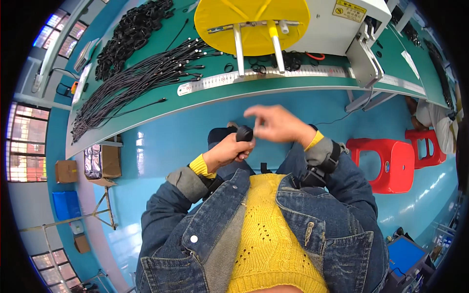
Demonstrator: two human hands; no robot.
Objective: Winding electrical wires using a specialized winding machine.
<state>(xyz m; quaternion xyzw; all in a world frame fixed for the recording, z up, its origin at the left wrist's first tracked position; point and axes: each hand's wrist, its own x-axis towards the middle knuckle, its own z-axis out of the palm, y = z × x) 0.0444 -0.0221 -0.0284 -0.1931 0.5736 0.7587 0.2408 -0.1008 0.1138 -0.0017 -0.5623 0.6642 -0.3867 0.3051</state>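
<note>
My left hand (225,153) is closed around a small coiled black cable (245,133), held in front of my lap below the table's edge. Most of the coil is hidden by the fingers. Just to its right, my right hand (279,125) hovers with the index finger stretched out to the left and the other fingers loosely bent. Nothing shows in that hand. On the green table (229,97) ahead lie many straight black cables (139,73) with light connector ends, and a heap of coiled black cables (128,39) behind them.
A yellow disc (251,36) with two metal posts juts from a white machine (330,29) above the table. A steel ruler (210,84) runs along the front edge. Red stools (391,166) stand at right, near another person's arm (414,117). Cardboard boxes (110,161) are at left.
</note>
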